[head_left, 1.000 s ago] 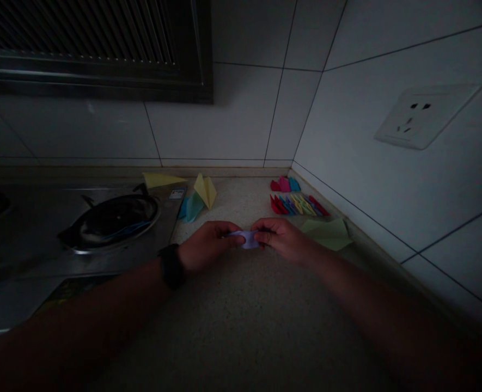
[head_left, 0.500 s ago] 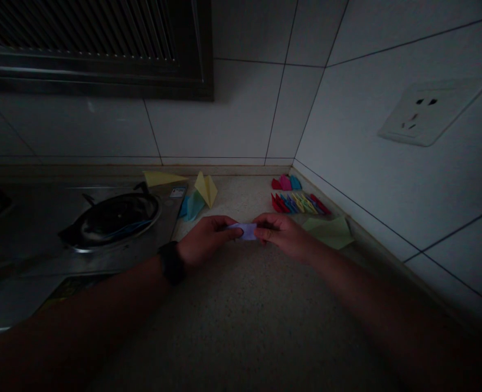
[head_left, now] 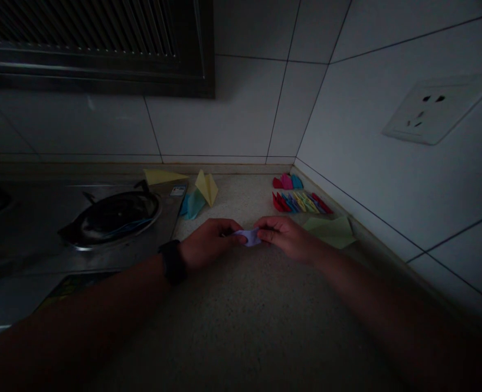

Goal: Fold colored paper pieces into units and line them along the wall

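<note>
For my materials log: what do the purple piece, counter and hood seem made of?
Purple piece: probably thin matte paper, curving between the fingers. Counter: likely stone or composite, dull and speckled. Hood: apparently dark metal, with a sheen along its edges.

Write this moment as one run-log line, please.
left hand: pinching purple piece | right hand: pinching its other end | counter: pale green paper beyond right forearm

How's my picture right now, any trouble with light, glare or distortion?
Head view: dim overall, the counter darkening toward the bottom; head view: faint glare on the back wall and a glint on the burner's rim; head view: the outlet looks stretched near the right edge; head view: the purple piece between the fingers shows little detail.
</note>
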Available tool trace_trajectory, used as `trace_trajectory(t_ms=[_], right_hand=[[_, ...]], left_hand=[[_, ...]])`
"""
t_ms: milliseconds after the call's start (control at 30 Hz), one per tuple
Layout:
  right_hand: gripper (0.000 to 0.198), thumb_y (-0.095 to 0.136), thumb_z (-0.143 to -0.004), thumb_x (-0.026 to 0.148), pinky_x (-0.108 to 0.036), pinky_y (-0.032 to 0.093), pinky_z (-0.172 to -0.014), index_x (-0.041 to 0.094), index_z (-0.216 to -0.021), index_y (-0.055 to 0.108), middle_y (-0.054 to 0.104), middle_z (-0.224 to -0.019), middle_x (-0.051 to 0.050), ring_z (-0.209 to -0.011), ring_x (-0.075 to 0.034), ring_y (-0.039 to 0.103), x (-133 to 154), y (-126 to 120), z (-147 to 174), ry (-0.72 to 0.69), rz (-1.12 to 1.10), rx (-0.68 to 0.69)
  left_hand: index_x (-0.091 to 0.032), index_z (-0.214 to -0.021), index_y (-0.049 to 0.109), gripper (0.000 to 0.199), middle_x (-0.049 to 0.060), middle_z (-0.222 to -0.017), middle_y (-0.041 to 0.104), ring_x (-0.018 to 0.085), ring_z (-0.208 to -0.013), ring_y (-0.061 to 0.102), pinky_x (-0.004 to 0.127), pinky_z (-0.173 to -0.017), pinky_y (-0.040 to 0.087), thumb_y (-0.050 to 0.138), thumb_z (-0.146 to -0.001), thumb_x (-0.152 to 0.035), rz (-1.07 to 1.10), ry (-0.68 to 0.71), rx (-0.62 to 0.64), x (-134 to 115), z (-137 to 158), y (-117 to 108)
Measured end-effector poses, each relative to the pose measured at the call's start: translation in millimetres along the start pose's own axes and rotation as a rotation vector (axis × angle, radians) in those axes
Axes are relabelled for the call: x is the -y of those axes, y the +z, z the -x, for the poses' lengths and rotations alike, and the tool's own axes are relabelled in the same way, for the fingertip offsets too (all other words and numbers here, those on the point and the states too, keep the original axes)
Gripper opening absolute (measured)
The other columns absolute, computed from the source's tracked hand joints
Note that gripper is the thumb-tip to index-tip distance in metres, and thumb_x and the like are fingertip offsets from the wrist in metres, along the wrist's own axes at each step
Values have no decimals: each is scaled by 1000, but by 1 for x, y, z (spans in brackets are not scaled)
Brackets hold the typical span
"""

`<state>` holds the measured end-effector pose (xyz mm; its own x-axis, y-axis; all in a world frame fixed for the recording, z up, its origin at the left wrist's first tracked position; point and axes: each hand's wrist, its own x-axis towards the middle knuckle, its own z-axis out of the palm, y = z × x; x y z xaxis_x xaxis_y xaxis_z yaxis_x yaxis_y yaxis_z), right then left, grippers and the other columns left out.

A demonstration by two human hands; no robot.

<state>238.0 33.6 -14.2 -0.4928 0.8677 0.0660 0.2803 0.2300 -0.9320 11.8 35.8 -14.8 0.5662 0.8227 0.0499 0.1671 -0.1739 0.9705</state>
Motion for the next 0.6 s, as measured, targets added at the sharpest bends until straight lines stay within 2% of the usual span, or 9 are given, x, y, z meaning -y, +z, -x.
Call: trace_trajectory(t_ms=[233,400,500,600], right_hand=[[26,63,-82,43,-25,34,-60,17,-85,64,53,-70,1,-64,-12,45,2,-3,3,-22,10,34],[26,65,-81,42,-25,38,-61,17,-87,65,56,-72,1,-66,-12,50,0,-2,-1,-37,29,-100],[25,66,-81,41,-26,41,-65,17,-89,65,60,-78,-1,-71,-13,53,-3,-1,-2,-71,58,-119],[26,68,-80,40,-25,41,-63,17,-91,64,60,-78,-1,-70,-13,54,-4,0,-2,-87,104,-122]], left_hand=[[-17,-81,68,22,1,-75,64,12,-66,53,24,-62,38,71,-77,-38,49,-8,29,1,0,-1],[-16,-76,67,26,-1,-68,60,11,-60,48,23,-56,34,70,-76,-42,-41,2,-102,-1,-3,-5],[-16,-77,67,25,0,-71,62,12,-63,51,24,-58,36,68,-77,-40,-127,-2,-165,-4,-3,-4],[-16,-81,68,25,0,-74,64,12,-64,52,24,-59,37,66,-79,-40,-192,17,-169,-5,-2,-4]])
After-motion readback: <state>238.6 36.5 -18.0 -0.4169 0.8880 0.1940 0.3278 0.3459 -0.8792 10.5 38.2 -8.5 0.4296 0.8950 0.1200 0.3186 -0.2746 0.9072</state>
